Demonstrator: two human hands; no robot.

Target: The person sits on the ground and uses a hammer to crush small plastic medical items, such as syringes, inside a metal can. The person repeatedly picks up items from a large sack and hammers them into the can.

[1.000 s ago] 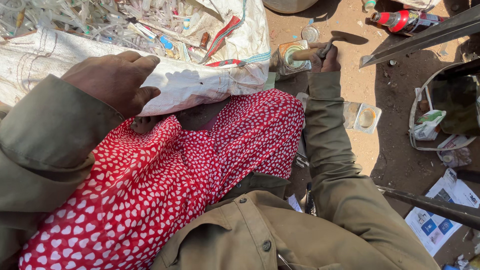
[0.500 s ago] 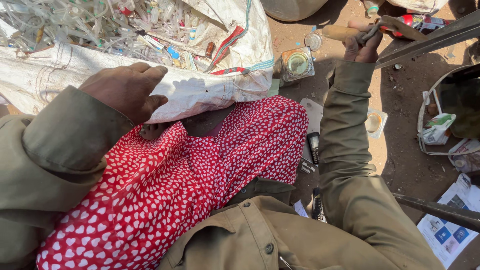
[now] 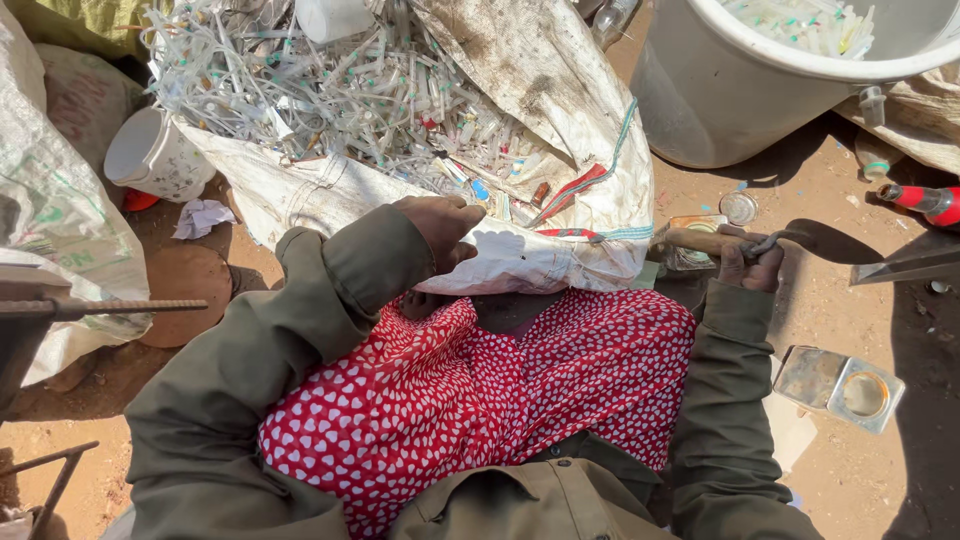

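Note:
My left hand (image 3: pixel 440 228) lies on the near rim of a white woven sack (image 3: pixel 560 250), fingers curled over its edge. The sack is full of thin plastic syringes and tubes (image 3: pixel 350 95). My right hand (image 3: pixel 752 262) is closed around a wooden-handled tool (image 3: pixel 695 241), just right of the sack and low over the dirt ground. The tool's far end merges with a dark shape on the ground, so I cannot tell what it is. A red skirt with white hearts (image 3: pixel 480 390) covers my lap below both hands.
A big white tub (image 3: pixel 720 90) holding more plastic pieces stands at the top right. A square metal tin (image 3: pixel 840 385) lies by my right elbow. A round lid (image 3: pixel 740 207), a red bottle (image 3: pixel 925 203), a white cup (image 3: pixel 150 155) and a metal rod (image 3: pixel 110 306) are also around.
My right hand has left the tin beside the sack, moved right and drawn back, and it now grips the wooden-handled tool. My left hand has stayed on the sack. The view has widened.

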